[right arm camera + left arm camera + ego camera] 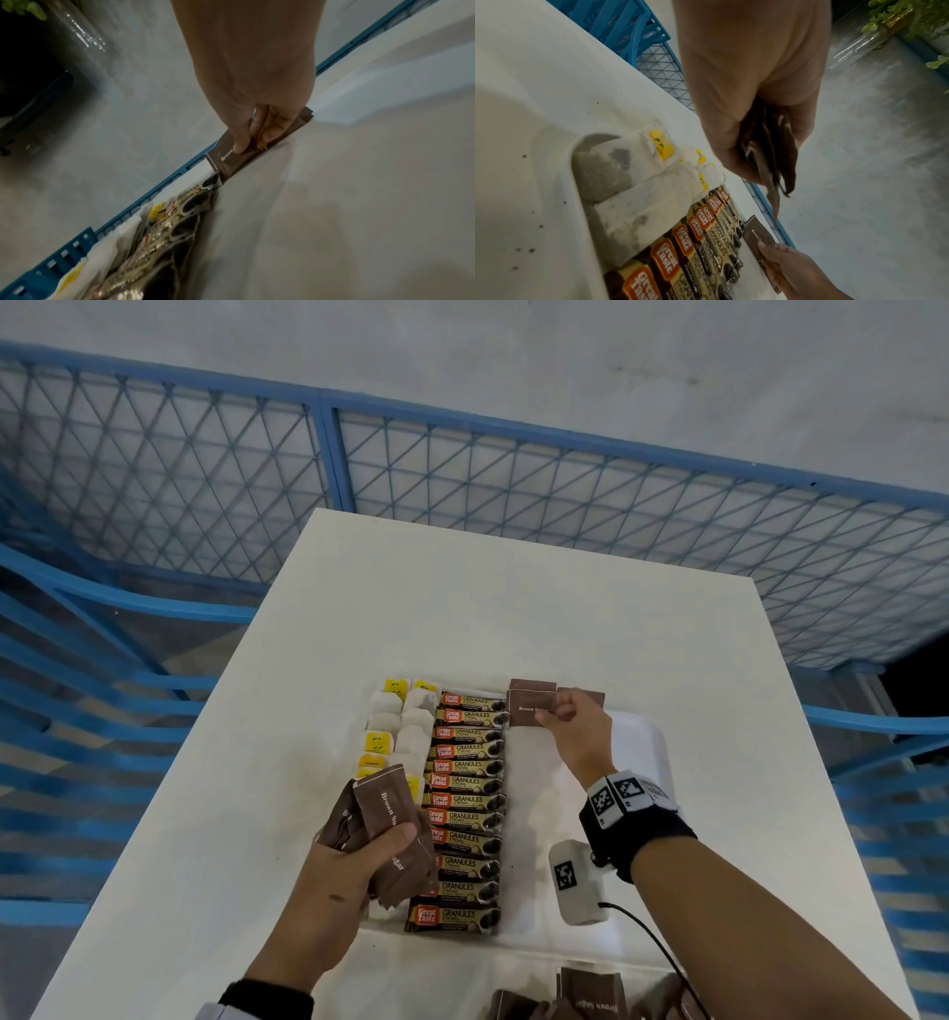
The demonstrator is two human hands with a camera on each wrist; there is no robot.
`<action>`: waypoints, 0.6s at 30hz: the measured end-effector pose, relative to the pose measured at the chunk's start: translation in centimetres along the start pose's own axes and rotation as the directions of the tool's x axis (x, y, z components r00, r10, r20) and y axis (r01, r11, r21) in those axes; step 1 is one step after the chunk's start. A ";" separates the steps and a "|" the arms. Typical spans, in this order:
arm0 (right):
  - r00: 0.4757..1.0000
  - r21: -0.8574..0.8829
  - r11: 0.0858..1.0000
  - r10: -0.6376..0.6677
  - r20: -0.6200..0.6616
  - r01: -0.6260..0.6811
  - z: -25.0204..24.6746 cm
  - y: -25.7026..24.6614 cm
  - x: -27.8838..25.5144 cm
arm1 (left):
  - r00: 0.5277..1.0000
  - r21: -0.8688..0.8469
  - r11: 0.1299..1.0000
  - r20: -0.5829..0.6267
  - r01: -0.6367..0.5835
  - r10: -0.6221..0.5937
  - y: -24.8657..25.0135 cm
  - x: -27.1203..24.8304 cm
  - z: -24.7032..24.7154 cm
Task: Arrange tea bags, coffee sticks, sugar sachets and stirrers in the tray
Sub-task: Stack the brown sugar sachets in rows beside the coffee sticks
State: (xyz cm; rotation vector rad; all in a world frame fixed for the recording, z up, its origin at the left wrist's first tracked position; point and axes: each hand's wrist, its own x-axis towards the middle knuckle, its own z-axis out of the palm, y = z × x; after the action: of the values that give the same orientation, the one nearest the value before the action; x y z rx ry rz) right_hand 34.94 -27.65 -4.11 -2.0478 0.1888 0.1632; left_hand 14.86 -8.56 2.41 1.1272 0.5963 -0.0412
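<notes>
Sugar sachets, brown and marked "Brown Sugar", appear at three depths. Nearest, a loose heap of spare sachets point(590, 991) lies on the white table point(513, 618) at the lower edge of the head view; its count cannot be told. Next, the left hand point(354, 870) is curled around a fanned bundle of sachets point(382, 819), apparently held as a ready supply above the tray point(644, 752); several overlap, too many to count surely. Beneath it, coffee sticks point(464, 806) lie side by side in one column of about thirteen, labels up, filling the middle of the tray. Beside them, tea bags point(405, 726) with yellow tags occupy the left compartment in two rows, roughly ten, some hidden. Farthest, the right hand point(572, 719) pinches one sachet point(531, 708) between thumb and fingertips at the tray's far right section, probably to stand it against the rear wall. Two further sachets show there. No stirrers are visible.
</notes>
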 end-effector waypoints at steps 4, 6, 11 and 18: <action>0.999 -0.031 0.999 -0.034 -0.007 0.034 0.2 0.2 0.0 | 1.000 -0.016 1.000 0.007 0.001 -0.001 0.1 0.1 0.1; 0.998 -0.050 0.997 -0.057 -0.012 0.056 0.4 0.2 0.0 | 1.000 -0.025 1.000 0.009 0.002 -0.002 0.3 0.1 0.2; 0.995 -0.062 0.994 -0.095 -0.033 0.093 0.5 0.3 -0.2 | 1.000 -0.033 0.999 0.014 0.006 -0.005 0.2 0.3 0.2; 0.986 -0.053 0.985 -0.165 0.006 0.166 0.1 -1.3 -3.0 | 0.999 -0.061 0.998 0.046 0.006 -0.003 -0.2 0.4 0.4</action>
State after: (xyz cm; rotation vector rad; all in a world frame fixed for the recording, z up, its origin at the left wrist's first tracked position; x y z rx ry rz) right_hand 32.24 -26.74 -2.47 -2.1053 0.0124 0.0677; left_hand 15.31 -8.94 2.16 1.0634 0.5552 -0.0524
